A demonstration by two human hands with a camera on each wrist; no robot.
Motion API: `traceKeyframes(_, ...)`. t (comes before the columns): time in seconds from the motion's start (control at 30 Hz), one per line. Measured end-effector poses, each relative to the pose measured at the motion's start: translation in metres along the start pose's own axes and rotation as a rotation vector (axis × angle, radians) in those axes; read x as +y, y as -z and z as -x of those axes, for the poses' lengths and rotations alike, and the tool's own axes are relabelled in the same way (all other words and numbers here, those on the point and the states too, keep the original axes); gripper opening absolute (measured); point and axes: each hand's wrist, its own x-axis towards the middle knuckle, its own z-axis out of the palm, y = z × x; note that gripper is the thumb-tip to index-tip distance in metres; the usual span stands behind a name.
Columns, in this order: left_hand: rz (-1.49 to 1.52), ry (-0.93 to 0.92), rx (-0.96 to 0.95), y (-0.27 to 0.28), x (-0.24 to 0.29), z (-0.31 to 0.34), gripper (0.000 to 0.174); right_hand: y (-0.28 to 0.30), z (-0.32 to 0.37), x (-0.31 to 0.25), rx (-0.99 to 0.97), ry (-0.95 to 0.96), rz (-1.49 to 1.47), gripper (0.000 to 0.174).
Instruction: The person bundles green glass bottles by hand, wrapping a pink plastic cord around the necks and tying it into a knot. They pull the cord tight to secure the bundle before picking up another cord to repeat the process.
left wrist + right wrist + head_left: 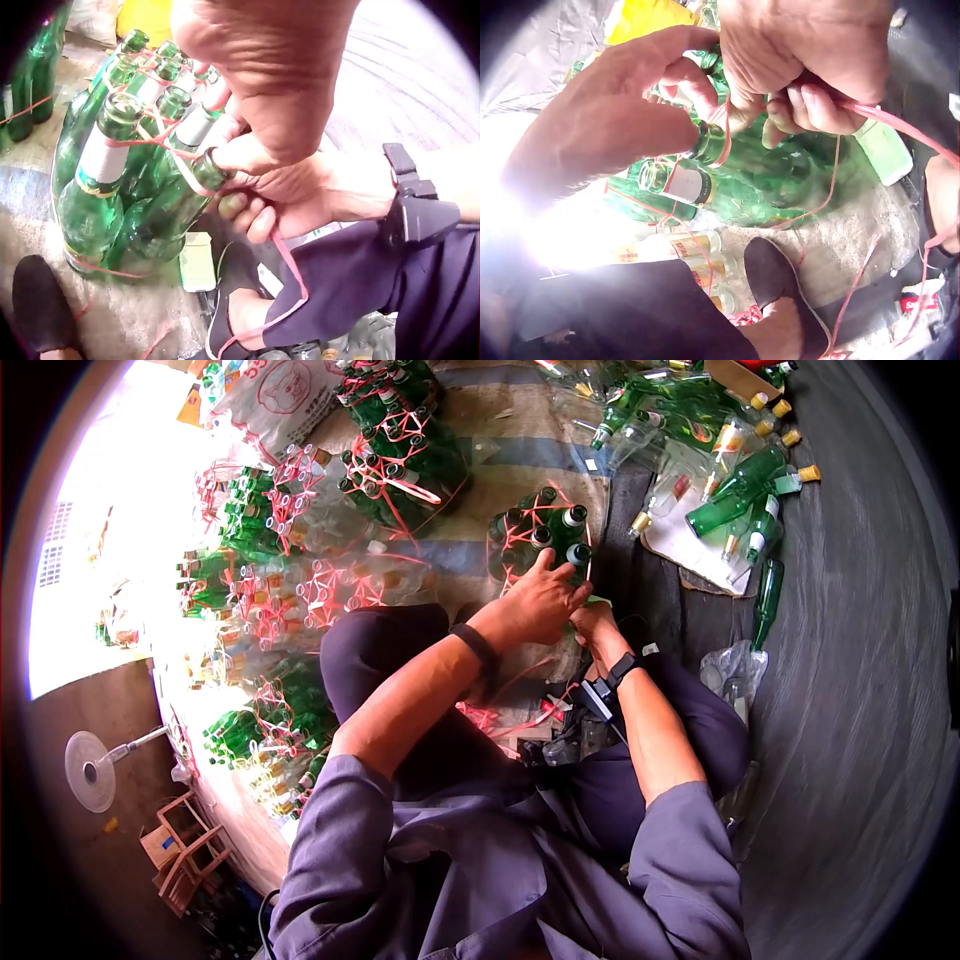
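A bundle of several green glass bottles stands upright in front of me, red plastic string point(154, 141) crossing between the necks. My left hand point(535, 600) holds the neck of a corner bottle point(171, 196), its thumb at the mouth. Close beside that neck, my right hand point(594, 622) grips the red string point(900, 124) in curled fingers. In the right wrist view, a loop of string circles the neck near the bottle mouth point(711, 136), and the string's free end trails from the right hand past my foot. The left hand partly hides the bottles behind it.
Tied bottle bundles point(400, 470) crowd the floor ahead and to the left. At the right, loose green bottles point(735, 495) lie in a pile, some on a white board point(690, 550). My feet flank the bundle; a dark shoe point(41, 300) shows. A fan point(90, 770) stands far left.
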Motion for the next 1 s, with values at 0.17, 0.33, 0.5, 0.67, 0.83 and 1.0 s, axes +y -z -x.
traceKeyframes(0.17,0.068,0.015,-0.017,0.019,-0.01,-0.002,0.046,0.003,0.021,-0.008,-0.082,0.096,-0.172,0.017)
traceKeyframes(0.33,0.054,0.149,-0.059,0.018,-0.029,0.003,0.023,0.009,0.019,-0.006,-0.094,0.1,-0.125,0.019)
traceKeyframes(0.5,0.065,0.183,0.03,0.02,-0.035,0.006,0.019,0.01,0.015,0.005,-0.127,0.172,-0.024,0.018)
traceKeyframes(0.67,0.067,0.344,-0.086,0.022,-0.051,-0.001,0.014,0.015,0.02,0.002,-0.101,0.143,0.001,0.021)
traceKeyframes(0.83,0.128,0.364,0.014,-0.005,-0.058,-0.003,0.01,0.019,0.023,-0.005,-0.118,0.173,-0.136,0.021)
traceKeyframes(1.0,0.277,0.592,-0.01,-0.002,-0.052,-0.008,0.011,0.026,0.031,-0.005,-0.119,0.115,-0.142,0.029)
